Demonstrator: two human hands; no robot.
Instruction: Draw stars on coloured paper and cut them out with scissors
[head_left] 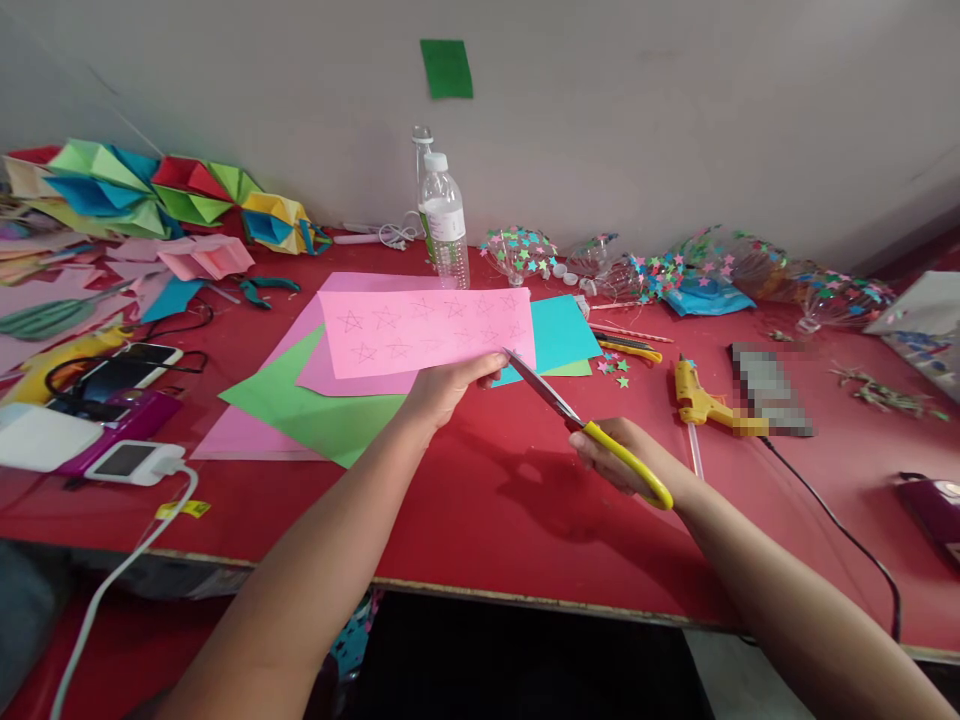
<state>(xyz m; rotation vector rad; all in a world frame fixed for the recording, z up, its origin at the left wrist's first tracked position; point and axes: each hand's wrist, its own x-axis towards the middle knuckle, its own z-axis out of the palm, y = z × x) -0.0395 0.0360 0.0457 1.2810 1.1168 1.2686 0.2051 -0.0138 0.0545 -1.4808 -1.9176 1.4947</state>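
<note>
My left hand [454,385] pinches the lower edge of a pink paper strip [431,330], thumb on top. Two rows of stars are drawn on the strip in pen. A pair of scissors [574,420] with yellow handles is gripped in my right hand [619,455]. The blade tips meet the strip's lower right edge, close to my left thumb. Whether the blades are parted there is too small to tell. Under and behind the strip lie pink, green [322,410] and blue [559,335] paper sheets.
A yellow glue gun [701,395] with a cord, a cutter knife [630,347] and small paper stars [611,370] are on the right. Water bottles [448,235] stand at the back. Phones, a power strip [124,425], pliers [266,288] and folded paper decorations [187,190] crowd the left.
</note>
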